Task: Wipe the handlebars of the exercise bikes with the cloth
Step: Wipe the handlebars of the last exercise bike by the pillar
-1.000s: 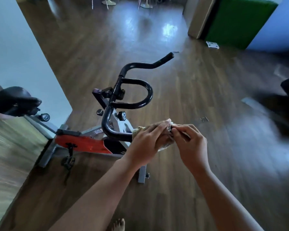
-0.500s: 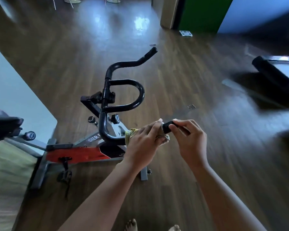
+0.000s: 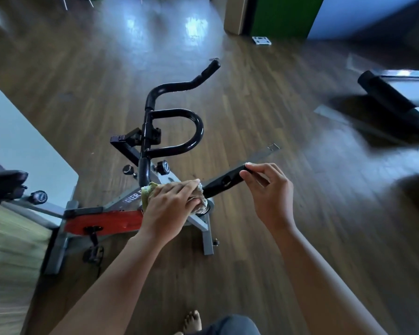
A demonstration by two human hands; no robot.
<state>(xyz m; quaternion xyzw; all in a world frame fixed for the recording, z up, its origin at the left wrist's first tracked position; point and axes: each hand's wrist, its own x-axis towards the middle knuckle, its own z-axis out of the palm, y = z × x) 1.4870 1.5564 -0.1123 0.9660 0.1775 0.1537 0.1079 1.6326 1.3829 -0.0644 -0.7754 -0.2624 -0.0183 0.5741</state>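
An exercise bike (image 3: 102,220) with a red and grey frame stands on the wooden floor below me. Its black handlebars (image 3: 174,131) curve up and away. My left hand (image 3: 169,209) grips a yellow-green cloth (image 3: 147,194) wrapped round the near handlebar arm. My right hand (image 3: 269,192) pinches the free end of that same arm (image 3: 224,181), whose black grip shows bare between my two hands. Most of the cloth is hidden under my left hand.
The bike's black saddle (image 3: 4,180) is at the left edge, beside a pale wall panel (image 3: 17,141). Another black machine (image 3: 392,95) sits at the right. A green panel (image 3: 286,15) and a small white scale (image 3: 261,41) lie far back. My bare foot (image 3: 191,321) is below.
My left hand has slid the cloth back along the handlebar arm toward the stem, baring more black grip between my hands. My right hand stays at the tip. My head has turned.
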